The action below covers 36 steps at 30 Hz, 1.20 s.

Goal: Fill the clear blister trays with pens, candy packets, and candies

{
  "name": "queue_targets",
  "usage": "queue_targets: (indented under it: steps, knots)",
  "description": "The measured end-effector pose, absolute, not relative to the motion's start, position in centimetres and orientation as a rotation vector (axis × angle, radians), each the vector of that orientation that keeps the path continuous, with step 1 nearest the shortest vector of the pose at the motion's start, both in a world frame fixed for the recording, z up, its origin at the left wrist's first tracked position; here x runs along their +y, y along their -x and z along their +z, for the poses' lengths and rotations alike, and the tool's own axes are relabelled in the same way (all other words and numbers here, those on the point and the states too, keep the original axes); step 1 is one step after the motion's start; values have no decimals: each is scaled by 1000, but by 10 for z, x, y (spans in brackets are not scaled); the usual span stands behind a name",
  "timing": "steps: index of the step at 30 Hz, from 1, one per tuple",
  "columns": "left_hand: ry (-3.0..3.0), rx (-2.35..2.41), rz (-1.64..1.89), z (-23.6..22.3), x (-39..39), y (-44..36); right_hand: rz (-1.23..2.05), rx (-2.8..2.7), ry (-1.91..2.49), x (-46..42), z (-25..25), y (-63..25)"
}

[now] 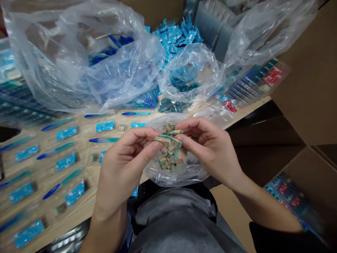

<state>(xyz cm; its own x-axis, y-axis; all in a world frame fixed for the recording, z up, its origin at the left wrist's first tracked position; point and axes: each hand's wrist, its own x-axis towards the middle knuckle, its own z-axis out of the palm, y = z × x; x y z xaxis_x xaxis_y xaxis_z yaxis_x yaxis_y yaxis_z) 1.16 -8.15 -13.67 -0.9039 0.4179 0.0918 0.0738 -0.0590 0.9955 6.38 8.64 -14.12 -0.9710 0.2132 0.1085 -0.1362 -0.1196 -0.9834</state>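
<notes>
Both hands are in close here, and it's all fingertip work. The left hand [131, 156] has its thumb and forefinger nearly closed, pinching one end of a little cluster of striped pieces [168, 141], green, yellow and brown. On the other end, the right hand [210, 147] meets it with thumb and forefinger drawn in on the same cluster, the rest of its fingers loosely curled. So the pieces sit right between the two sets of fingertips, above an open clear bag [189, 179], and directly below the hands a pile of loose striped pieces [168, 163] lies in that bag.

Out to the left of the left hand, rows of slender blue-to-teal tools [60, 184] and blue patterned packets [65, 161] spread across the wooden table [86, 211], a bit blurred. Beyond the left hand, a big plastic bag [118, 80] bulges with more blue tools. Straight past both hands, there's a heap of blue packets [179, 35], and nearer, dark green pieces [175, 105]. Beyond the right hand, filled clear packs [255, 82] stand in a row.
</notes>
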Motion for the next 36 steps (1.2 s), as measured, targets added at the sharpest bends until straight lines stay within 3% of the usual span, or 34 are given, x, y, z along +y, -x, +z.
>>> queue_targets:
  steps: [16, 26, 36]
  knots:
    - [-692, 2078, 2052, -141, -80, -16, 1990, -2023, -63, 83, -138, -65]
    - [-835, 2210, 2034, -146, -77, -19, 2141, -2036, -22, 87, -138, -66]
    - [-950, 2250, 2034, -144, -74, -19, 1573, -2136, -328, 84, -143, -65]
